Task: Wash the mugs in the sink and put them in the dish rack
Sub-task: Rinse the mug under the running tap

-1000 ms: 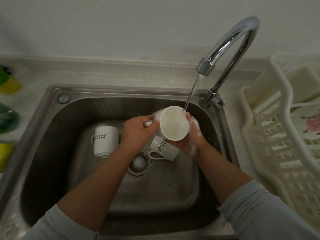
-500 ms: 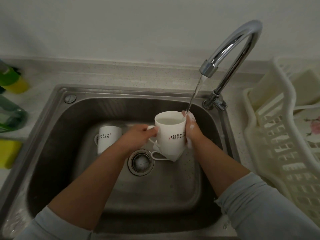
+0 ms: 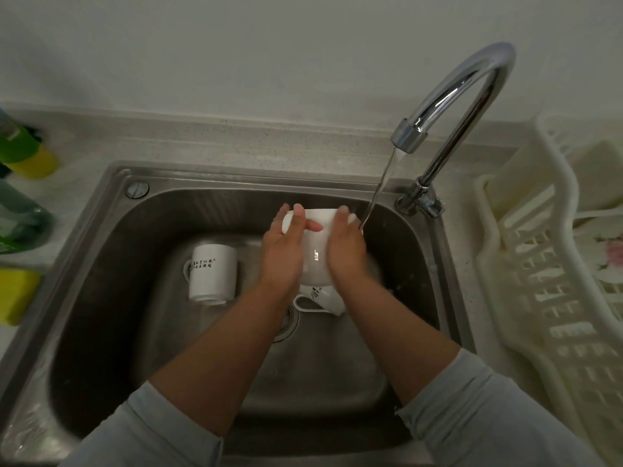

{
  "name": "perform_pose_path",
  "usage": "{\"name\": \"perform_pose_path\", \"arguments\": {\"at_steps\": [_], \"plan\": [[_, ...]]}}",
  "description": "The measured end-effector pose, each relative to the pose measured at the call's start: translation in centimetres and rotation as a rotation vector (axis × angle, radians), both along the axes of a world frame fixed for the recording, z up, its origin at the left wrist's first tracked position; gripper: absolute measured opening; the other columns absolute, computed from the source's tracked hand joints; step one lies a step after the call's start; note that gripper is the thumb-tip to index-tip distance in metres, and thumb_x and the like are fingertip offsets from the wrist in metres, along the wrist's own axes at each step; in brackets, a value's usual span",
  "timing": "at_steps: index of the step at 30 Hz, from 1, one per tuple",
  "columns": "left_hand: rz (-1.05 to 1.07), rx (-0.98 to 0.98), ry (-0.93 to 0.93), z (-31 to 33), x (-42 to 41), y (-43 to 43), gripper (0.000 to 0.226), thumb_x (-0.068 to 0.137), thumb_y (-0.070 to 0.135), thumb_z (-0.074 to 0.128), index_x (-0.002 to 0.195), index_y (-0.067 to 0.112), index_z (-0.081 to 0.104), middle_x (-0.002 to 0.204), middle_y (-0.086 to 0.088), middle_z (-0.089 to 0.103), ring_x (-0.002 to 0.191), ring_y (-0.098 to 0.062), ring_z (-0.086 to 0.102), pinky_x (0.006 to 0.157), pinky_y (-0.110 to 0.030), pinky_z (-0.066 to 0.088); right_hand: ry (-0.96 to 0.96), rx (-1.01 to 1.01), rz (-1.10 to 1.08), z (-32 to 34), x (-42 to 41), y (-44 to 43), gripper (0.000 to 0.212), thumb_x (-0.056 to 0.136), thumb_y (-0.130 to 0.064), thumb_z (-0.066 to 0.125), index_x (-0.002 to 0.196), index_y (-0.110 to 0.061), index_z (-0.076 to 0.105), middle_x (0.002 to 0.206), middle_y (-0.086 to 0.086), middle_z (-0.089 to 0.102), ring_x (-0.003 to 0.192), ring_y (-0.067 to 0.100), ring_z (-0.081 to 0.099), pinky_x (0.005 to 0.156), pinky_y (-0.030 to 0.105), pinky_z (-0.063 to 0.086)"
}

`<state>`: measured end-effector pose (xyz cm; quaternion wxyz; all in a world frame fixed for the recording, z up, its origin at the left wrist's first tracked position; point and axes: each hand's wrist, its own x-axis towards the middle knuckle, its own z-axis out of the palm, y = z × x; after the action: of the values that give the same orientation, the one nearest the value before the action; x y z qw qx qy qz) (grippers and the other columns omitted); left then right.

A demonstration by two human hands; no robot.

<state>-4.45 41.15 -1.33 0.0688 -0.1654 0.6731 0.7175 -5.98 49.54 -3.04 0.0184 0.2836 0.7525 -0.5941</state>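
Note:
I hold a white mug [image 3: 316, 251] over the steel sink [image 3: 111, 251], tipped with its mouth away from me. My left hand [image 3: 285, 254] grips its left side, fingers curled over the far rim. My right hand [image 3: 345, 254] clasps its right side. The water stream [image 3: 379, 193] from the tap [image 3: 472, 92] falls just right of the mug, by my right fingers. A second white mug [image 3: 212, 273] with black lettering stands upside down on the sink floor at left. A third mug [image 3: 322, 299] lies on its side under my hands, mostly hidden.
A cream plastic dish rack [image 3: 539, 271] stands on the counter to the right, with a flowered plate [image 3: 606, 251] in it. Green and yellow bottles [image 3: 23, 153] and a yellow sponge [image 3: 15, 294] sit left of the sink. The drain [image 3: 286, 326] lies below my left wrist.
The mug stood upright under the stream half a second ago; it is now tipped over with its mouth turned away. Both hands have shifted onto its sides.

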Motion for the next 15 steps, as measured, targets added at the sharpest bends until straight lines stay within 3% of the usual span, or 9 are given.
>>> {"name": "perform_pose_path", "arguments": {"at_steps": [2, 3, 5, 7, 9, 10, 12, 13, 15], "plan": [[-0.010, -0.045, 0.029, 0.2, 0.2, 0.7, 0.046, 0.084, 0.062, 0.047, 0.084, 0.024, 0.072, 0.140, -0.011, 0.046, 0.125, -0.042, 0.044, 0.100, -0.058, 0.038, 0.180, 0.273, 0.091, 0.2, 1.8, -0.2, 0.049, 0.097, -0.046, 0.032, 0.133, -0.013, 0.039, 0.125, 0.007, 0.051, 0.114, 0.022, 0.052, 0.094, 0.034, 0.043], [0.007, -0.026, 0.030, 0.1, 0.5, 0.9, 0.046, 0.089, 0.055, 0.046, 0.095, 0.017, 0.071, 0.139, 0.002, 0.047, 0.124, -0.030, 0.049, 0.099, -0.049, 0.041, 0.223, 0.331, 0.119, 0.1, 1.9, 0.1, 0.050, 0.097, -0.045, 0.034, 0.135, -0.013, 0.037, 0.126, 0.007, 0.050, 0.115, 0.021, 0.050, 0.092, 0.032, 0.042], [0.033, 0.043, 0.040, -0.5, 0.8, 1.1, 0.038, 0.092, 0.047, 0.048, 0.076, 0.021, 0.070, 0.140, 0.010, 0.045, 0.118, -0.010, 0.051, 0.098, -0.034, 0.043, 0.143, 0.263, 0.135, 0.4, 0.7, 1.3, 0.045, 0.098, -0.047, 0.030, 0.124, -0.014, 0.047, 0.114, 0.009, 0.055, 0.105, 0.023, 0.055, 0.085, 0.032, 0.041], [0.033, 0.058, 0.044, -0.7, 1.0, 1.3, 0.048, 0.089, 0.053, 0.051, 0.050, 0.026, 0.060, 0.141, -0.008, 0.047, 0.121, -0.017, 0.051, 0.103, -0.039, 0.041, -0.039, 0.172, 0.174, 1.2, -1.4, 3.0, 0.047, 0.101, -0.040, 0.021, 0.118, -0.009, 0.052, 0.109, 0.017, 0.056, 0.103, 0.030, 0.054, 0.086, 0.035, 0.041], [0.042, 0.080, 0.003, -0.8, 0.7, 1.5, 0.051, 0.083, 0.059, 0.052, 0.046, 0.024, 0.055, 0.128, -0.021, 0.054, 0.116, -0.032, 0.054, 0.100, -0.048, 0.043, -0.100, 0.210, 0.185, 1.7, -2.4, 3.6, 0.051, 0.102, -0.035, 0.018, 0.124, -0.001, 0.050, 0.114, 0.022, 0.054, 0.112, 0.035, 0.052, 0.086, 0.034, 0.039], [0.066, 0.097, -0.006, -0.6, 0.3, 1.7, 0.052, 0.086, 0.056, 0.051, 0.046, 0.023, 0.053, 0.108, -0.021, 0.063, 0.102, -0.032, 0.059, 0.089, -0.044, 0.047, -0.060, 0.242, 0.175, 1.8, -2.1, 3.2, 0.052, 0.102, -0.036, 0.020, 0.124, 0.000, 0.049, 0.112, 0.020, 0.055, 0.113, 0.035, 0.052, 0.083, 0.032, 0.039], [0.093, 0.105, 0.008, -0.2, -0.4, 1.6, 0.050, 0.093, 0.047, 0.048, 0.049, 0.022, 0.050, 0.071, -0.009, 0.058, 0.073, -0.023, 0.056, 0.069, -0.035, 0.046, 0.094, 0.365, 0.171, 1.2, -0.5, 1.7, 0.050, 0.100, -0.041, 0.027, 0.132, -0.006, 0.041, 0.122, 0.015, 0.053, 0.114, 0.029, 0.053, 0.088, 0.034, 0.043], [0.089, 0.102, 0.021, -0.1, -0.6, 1.6, 0.047, 0.093, 0.047, 0.047, 0.053, 0.022, 0.050, 0.071, -0.009, 0.057, 0.073, -0.022, 0.056, 0.069, -0.035, 0.046, 0.159, 0.425, 0.183, 0.9, 0.7, 0.9, 0.052, 0.098, -0.043, 0.031, 0.138, -0.010, 0.034, 0.129, 0.012, 0.049, 0.117, 0.025, 0.051, 0.092, 0.037, 0.045], [0.058, 0.095, 0.014, -0.2, -0.5, 1.6, 0.047, 0.085, 0.059, 0.048, 0.067, 0.017, 0.060, 0.098, -0.016, 0.065, 0.093, -0.027, 0.062, 0.084, -0.042, 0.050, 0.203, 0.463, 0.217, 0.3, 1.3, 1.0, 0.057, 0.096, -0.046, 0.037, 0.142, -0.013, 0.028, 0.128, 0.005, 0.047, 0.112, 0.018, 0.049, 0.091, 0.035, 0.044]]}}
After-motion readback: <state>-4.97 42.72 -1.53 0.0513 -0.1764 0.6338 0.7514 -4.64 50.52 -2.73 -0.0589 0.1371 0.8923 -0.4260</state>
